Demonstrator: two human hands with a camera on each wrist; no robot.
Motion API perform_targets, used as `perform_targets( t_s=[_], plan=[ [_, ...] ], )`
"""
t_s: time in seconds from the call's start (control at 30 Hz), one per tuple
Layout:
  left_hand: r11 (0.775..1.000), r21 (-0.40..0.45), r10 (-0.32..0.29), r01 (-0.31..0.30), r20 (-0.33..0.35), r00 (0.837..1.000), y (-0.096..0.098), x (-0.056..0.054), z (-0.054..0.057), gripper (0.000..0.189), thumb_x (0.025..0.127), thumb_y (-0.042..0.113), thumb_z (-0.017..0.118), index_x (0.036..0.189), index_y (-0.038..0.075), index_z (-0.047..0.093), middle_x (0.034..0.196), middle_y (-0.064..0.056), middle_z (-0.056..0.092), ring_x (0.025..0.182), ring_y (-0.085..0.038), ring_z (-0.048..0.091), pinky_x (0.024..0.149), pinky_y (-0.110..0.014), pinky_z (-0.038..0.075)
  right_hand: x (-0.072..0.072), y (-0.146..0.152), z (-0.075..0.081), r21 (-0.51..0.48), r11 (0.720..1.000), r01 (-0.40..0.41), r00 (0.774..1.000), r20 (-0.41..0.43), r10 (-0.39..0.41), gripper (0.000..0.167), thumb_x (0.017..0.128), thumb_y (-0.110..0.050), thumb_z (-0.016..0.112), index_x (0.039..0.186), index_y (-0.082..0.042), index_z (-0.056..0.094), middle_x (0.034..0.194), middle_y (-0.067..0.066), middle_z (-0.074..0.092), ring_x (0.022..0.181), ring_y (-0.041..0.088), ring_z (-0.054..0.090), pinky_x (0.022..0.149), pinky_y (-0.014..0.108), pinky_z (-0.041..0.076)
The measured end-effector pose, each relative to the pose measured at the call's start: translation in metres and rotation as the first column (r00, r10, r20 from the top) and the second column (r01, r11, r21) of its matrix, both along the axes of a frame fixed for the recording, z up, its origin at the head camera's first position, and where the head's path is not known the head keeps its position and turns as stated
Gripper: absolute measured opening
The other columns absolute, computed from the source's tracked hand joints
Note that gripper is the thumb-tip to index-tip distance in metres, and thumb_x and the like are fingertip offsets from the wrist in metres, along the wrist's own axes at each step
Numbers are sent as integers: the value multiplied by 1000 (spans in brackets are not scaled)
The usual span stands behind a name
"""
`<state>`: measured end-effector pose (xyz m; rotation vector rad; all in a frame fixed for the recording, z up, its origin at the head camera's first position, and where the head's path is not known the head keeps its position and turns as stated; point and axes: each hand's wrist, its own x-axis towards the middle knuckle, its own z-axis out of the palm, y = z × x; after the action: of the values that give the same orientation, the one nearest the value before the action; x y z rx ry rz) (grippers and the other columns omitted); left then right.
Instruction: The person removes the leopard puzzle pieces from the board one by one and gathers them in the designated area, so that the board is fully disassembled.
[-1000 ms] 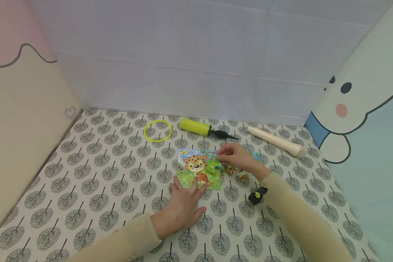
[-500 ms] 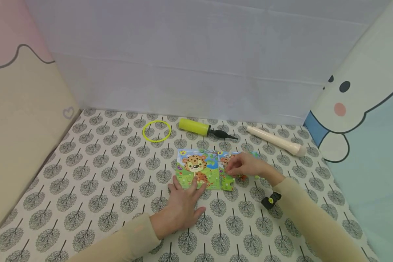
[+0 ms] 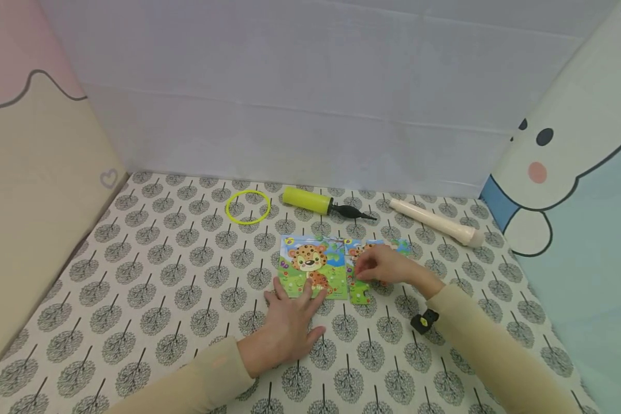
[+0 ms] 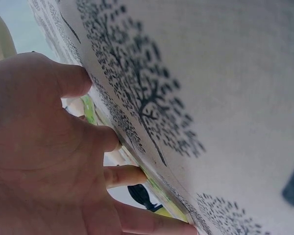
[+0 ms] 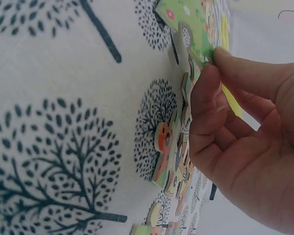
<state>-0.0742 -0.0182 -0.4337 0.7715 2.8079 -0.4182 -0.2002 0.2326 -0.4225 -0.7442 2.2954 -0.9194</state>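
Note:
A leopard picture board (image 3: pixel 336 275) lies flat at the middle of the table. My left hand (image 3: pixel 288 329) rests across its near edge with fingers spread; in the left wrist view the fingertips touch down along that edge. Just right of the board, my right hand (image 3: pixel 385 265) pinches a green jigsaw puzzle piece (image 5: pixel 198 34) by one corner between thumb and index finger. Seen from the head, that piece (image 3: pixel 359 294) sits low beside the board's right edge. Other puzzle pieces (image 5: pixel 172 161) with leopard parts lie beneath and beyond the right hand, partly hidden by it.
Behind the board lie a yellow ring (image 3: pixel 230 214), a yellow hand pump (image 3: pixel 306 200) with a black nozzle and a pale stick-shaped thing (image 3: pixel 429 219). The tree-print cloth (image 3: pixel 186 287) covers the table, and a pale wall curtain (image 3: pixel 290 103) rises at the back.
My right hand has carried the green puzzle piece from over the board's right part to the right and down beside it, then shifted slightly. The left hand stays put.

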Motion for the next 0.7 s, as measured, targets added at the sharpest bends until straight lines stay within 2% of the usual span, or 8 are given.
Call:
perform_targets(
  t_s=[0.17,0.47,0.7],
  plan=[
    [1000,3,-7,7,-7,1000,-1,0,1,73,93,68,21,155,29,13,155,-7,24,115,-66,35,86,-68,39,1,-2,-1,2,999,-32,998,-52,32,4,88,-11,69,89,-8,71,77,-3,67,61,17,58,56,30,50],
    [1000,-10,-16,16,-17,1000,0,1,0,72,94,68,21,154,29,15,154,-8,26,114,-66,36,87,-66,40,2,-2,-3,-4,999,-40,997,-68,40,4,88,-10,69,90,-7,72,80,-3,68,70,16,63,64,30,52],
    [999,-30,-13,12,-20,1000,0,0,0,72,93,68,20,154,31,15,155,-8,24,114,-64,38,87,-62,43,3,-2,0,5,1000,-16,997,-75,16,7,90,-8,67,93,-6,73,82,-1,68,65,15,59,60,30,50]
  ],
)
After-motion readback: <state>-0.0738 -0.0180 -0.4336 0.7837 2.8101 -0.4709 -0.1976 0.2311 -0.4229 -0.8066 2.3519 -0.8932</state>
